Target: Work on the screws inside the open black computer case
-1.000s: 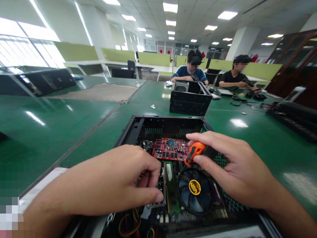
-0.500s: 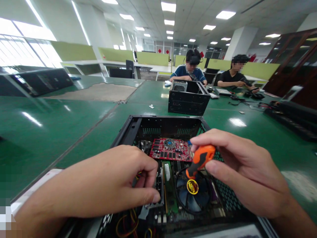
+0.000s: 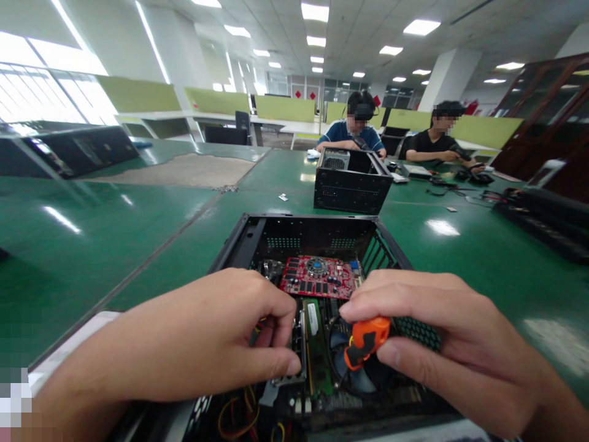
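Note:
An open black computer case (image 3: 313,227) lies in front of me, its inside facing up. My right hand (image 3: 451,344) holds an orange and black screwdriver (image 3: 367,344) between thumb and fingers, over the cooling fan (image 3: 363,382); the tool's tip cannot be made out. Reaching in from the left, my left hand (image 3: 230,334) has its fingers curled closed at a metal bracket (image 3: 294,376) beside the green memory module (image 3: 318,353). What those fingers grip is hidden. Beyond both hands lies a red graphics card (image 3: 299,286) with a small round fan.
Across the green table (image 3: 184,205) stands another black case (image 3: 352,190), with two people seated behind it. A dark case (image 3: 83,150) lies at far left, another dark unit (image 3: 547,221) at right. Cables (image 3: 446,187) lie at back right. Thin coloured wires (image 3: 237,417) loop near my side.
My right hand has lowered with the screwdriver, whose handle now covers the fan's yellow hub label. The left hand stays in nearly the same place.

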Available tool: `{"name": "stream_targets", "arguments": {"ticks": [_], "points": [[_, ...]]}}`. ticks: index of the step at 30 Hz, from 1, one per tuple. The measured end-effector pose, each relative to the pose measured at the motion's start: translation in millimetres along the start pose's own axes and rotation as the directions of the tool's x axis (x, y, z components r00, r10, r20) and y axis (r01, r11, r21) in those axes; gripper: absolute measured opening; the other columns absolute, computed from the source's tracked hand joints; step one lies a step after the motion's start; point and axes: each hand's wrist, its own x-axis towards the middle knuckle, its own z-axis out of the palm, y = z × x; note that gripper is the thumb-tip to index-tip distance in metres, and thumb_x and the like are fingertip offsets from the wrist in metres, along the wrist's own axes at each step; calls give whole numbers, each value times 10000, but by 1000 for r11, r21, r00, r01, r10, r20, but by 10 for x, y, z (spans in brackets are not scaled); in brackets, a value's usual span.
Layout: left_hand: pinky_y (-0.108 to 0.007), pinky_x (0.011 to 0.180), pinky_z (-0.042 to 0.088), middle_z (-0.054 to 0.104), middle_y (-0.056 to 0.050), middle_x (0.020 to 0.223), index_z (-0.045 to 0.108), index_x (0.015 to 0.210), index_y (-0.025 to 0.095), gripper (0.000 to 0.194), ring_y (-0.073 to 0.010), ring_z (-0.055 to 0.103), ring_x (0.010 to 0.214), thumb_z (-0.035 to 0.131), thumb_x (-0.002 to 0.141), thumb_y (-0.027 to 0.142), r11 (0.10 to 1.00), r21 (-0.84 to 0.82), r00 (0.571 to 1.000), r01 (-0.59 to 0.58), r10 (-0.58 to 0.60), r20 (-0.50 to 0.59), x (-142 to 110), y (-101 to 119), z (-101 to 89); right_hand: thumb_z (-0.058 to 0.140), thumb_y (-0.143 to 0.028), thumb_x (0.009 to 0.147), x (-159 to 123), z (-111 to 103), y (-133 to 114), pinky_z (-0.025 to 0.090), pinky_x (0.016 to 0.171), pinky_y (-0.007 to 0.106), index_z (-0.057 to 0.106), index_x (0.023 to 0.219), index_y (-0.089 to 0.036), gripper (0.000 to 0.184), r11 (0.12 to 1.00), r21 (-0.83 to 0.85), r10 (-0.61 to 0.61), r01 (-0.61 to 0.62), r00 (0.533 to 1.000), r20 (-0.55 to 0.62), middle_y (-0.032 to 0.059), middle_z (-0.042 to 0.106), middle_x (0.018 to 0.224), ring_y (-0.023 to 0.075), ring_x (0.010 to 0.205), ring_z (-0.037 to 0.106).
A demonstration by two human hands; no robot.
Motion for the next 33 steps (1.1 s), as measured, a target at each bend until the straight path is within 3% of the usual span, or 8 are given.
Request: {"name": "stream_targets", "arguments": {"ticks": [7, 11, 22, 33], "points": [[-371, 648, 459, 835, 26, 752, 796, 793, 334, 235, -223, 732, 686, 874, 974, 461, 1000, -10, 1000, -24, 24, -14, 4, 15, 3, 867, -106, 1145, 0, 0, 11, 799, 1030, 308, 889, 1427, -232, 309, 999, 0, -33, 33, 999, 21, 55, 1012, 1256, 215, 1088, 980], [-368, 646, 462, 828, 32, 745, 795, 783, 331, 253, -219, 727, 675, 898, 982, 448, 1000, -15, 999, -27, 26, -19, 0, 6, 8, 910, -178, 1158, -25, -6, 4, 815, 992, 347, 920, 1433, -270, 291, 1000, 15, 28, -27, 999, -24, 58, 1017, 1242, 250, 1072, 989], [-358, 647, 447, 812, 35, 739, 795, 785, 323, 254, -214, 717, 675, 908, 991, 422, 1000, -14, 1000, -21, 21, -10, -19, 37, 0, 916, -196, 1162, -33, -21, 7, 815, 966, 352, 921, 1439, -273, 288, 1000, -9, 16, -16, 1000, -5, 64, 1013, 1225, 257, 1053, 989], [-358, 646, 451, 816, 37, 741, 794, 789, 325, 258, -213, 718, 677, 908, 996, 430, 999, -21, 1000, -28, 28, -11, 0, 21, 4, 894, -118, 1124, -10, 9, 12, 823, 958, 383, 891, 1449, -281, 363, 1000, -14, -14, 14, 1000, -17, 55, 1003, 1196, 254, 993, 974]]}}
